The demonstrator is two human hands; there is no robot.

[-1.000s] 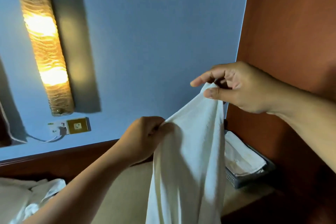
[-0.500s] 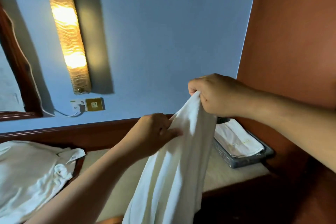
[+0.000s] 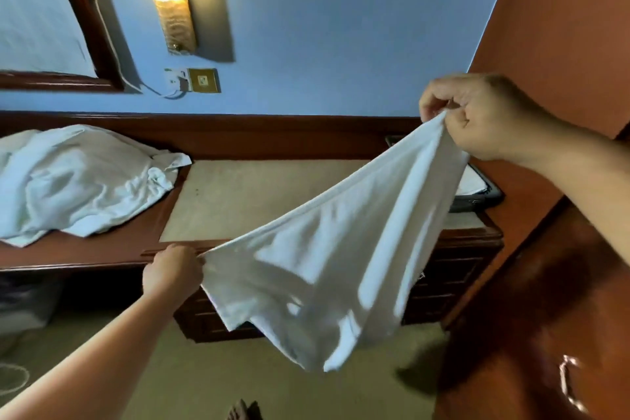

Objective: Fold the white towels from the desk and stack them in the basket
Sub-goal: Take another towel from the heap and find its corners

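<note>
1. Our left hand (image 3: 172, 271) curls round one corner of the white towel (image 3: 324, 249) and grips it just in front of the desk (image 3: 245, 201) edge.
2. Our right hand (image 3: 477, 116), higher and well apart from the left, pinches another corner between thumb and fingers.
3. The towel stretches between both hands and sags below them, its lower edge hanging free.
4. Just below the right hand sits the basket (image 3: 484, 196) on the desk, partly hidden, with white cloth inside.
5. Beyond the left hand, off to its left, a crumpled pile of towels (image 3: 78, 181) lies on the desk.
</note>
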